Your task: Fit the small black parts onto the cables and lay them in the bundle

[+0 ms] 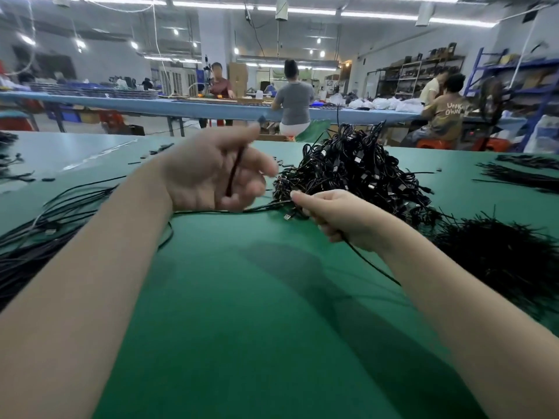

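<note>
Left hand (208, 173) raised off the counter (272, 313), palm toward camera, fingers (263, 167) loosely curled round a thin dark cable (234, 173) that runs up through the palm; blurred, so grip detail unclear. Can't tell if a small black part sits at its upper tip.

Right hand (338, 216) lower, just off the counter, fingers curled, thumb & forefinger pinching a second cable (372, 264); tail trails back under the wrist twd the body, front end with a metal plug (287, 217) hangs just below the fingertips.

Big tangled pile of cables (357, 173) directly beyond the right fingers, touching or nearly so. Laid-out bundle (45, 216) well to the left of the left fingers, strands fanned along the counter. Small black parts (160, 148) scattered beyond the left fingers, near the far edge.

Handling, judged: cable v. light, limp, no stiffness, so flops & snags in the pile; jacket prob. smooth, slips if pinched loosely. Best held close behind the end, short free length, so the tip stays steady for fitting. Pull from the pile slowly, near the plug, else neighbours drag along. Parts tiny, light, easy to flick away; pinch w/ fingertips only.
</note>
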A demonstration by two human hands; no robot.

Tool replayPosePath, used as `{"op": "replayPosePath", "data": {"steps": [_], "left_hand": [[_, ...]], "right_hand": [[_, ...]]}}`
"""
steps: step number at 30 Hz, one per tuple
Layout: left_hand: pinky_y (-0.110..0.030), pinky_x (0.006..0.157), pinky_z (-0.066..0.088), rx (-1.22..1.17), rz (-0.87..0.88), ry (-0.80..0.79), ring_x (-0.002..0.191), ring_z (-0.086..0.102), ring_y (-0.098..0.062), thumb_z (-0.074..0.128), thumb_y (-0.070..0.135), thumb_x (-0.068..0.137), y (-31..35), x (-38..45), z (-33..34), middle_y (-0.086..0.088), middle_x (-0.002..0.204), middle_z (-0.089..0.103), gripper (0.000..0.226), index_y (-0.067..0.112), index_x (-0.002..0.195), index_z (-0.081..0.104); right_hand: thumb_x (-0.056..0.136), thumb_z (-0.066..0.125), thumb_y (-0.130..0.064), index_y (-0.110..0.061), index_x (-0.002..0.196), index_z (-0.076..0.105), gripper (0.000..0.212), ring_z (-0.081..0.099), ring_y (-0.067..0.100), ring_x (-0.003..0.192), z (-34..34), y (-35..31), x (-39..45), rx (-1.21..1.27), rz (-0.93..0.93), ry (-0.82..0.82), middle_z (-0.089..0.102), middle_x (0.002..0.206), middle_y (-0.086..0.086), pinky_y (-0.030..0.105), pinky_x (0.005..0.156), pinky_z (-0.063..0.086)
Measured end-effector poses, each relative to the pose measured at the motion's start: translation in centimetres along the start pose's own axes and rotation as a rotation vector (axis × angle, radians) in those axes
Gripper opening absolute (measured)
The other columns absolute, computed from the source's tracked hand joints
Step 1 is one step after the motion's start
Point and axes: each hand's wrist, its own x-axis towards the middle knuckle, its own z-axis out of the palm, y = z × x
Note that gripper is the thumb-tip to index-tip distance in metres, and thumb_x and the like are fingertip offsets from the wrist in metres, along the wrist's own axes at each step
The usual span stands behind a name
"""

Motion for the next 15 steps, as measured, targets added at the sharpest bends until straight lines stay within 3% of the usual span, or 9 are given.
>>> {"op": "replayPosePath", "data": {"steps": [3, 5, 7, 10, 13, 15], "left_hand": [[-0.023, 0.060, 0.049, 0.296, -0.242, 0.027, 0.075, 0.070, -0.019, 0.020, 0.052, 0.100, -1.0, 1.6, 1.9, -0.010, 0.090, 0.075, 0.068, 0.013, 0.097, 0.075], [-0.028, 0.079, 0.051, 0.201, -0.178, 0.166, 0.090, 0.071, -0.017, 0.017, 0.050, 0.102, -1.3, 2.8, 2.8, -0.006, 0.094, 0.075, 0.066, 0.018, 0.088, 0.073], [-0.031, 0.088, 0.049, 0.000, -0.059, 0.318, 0.088, 0.069, -0.014, 0.020, 0.048, 0.103, -1.1, 3.4, 3.2, 0.001, 0.081, 0.074, 0.061, 0.019, 0.081, 0.069], [-0.023, 0.076, 0.054, -0.244, 0.116, 0.452, 0.091, 0.069, -0.013, 0.023, 0.044, 0.104, -0.4, 3.8, 2.8, -0.003, 0.101, 0.074, 0.051, 0.014, 0.126, 0.057], [-0.028, 0.080, 0.056, -0.584, 0.302, 0.343, 0.094, 0.071, -0.016, 0.025, 0.037, 0.105, 0.7, 2.9, 1.7, -0.005, 0.104, 0.074, 0.049, 0.011, 0.126, 0.060], [-0.027, 0.071, 0.058, -0.641, 0.353, 0.145, 0.080, 0.071, -0.015, 0.031, 0.034, 0.101, 1.3, 1.5, 0.8, 0.000, 0.087, 0.074, 0.045, 0.016, 0.105, 0.072]], "right_hand": [[0.095, 0.051, -0.046, -0.019, 0.067, 0.051, 0.038, 0.023, 0.009, 0.039, -1.7, -2.2, -0.4, 0.112, -0.056, 0.019, 0.032, 0.045, -0.012, 0.019, 0.039, 0.019], [0.100, 0.044, -0.040, -0.021, 0.072, 0.059, 0.037, 0.024, 0.007, 0.039, -1.8, -3.6, -1.0, 0.114, -0.121, -0.040, 0.034, 0.045, -0.012, 0.017, 0.037, 0.020], [0.102, 0.039, -0.035, -0.027, 0.074, 0.065, 0.039, 0.024, 0.006, 0.039, -1.3, -4.5, -1.7, 0.176, -0.172, -0.149, 0.035, 0.049, -0.011, 0.017, 0.038, 0.021], [0.102, 0.040, -0.036, -0.031, 0.086, 0.066, 0.031, 0.029, 0.007, 0.044, -0.5, -4.2, -2.0, 0.296, -0.153, -0.402, 0.038, 0.057, -0.009, 0.018, 0.043, 0.028], [0.101, 0.040, -0.038, -0.026, 0.094, 0.068, 0.031, 0.028, 0.009, 0.047, 0.4, -2.2, -1.8, 0.184, 0.001, -0.626, 0.035, 0.061, -0.008, 0.020, 0.046, 0.029], [0.099, 0.045, -0.043, -0.023, 0.085, 0.067, 0.033, 0.026, 0.009, 0.045, 0.7, -0.9, -1.2, -0.026, 0.074, -0.512, 0.035, 0.059, -0.008, 0.022, 0.045, 0.024]]}}
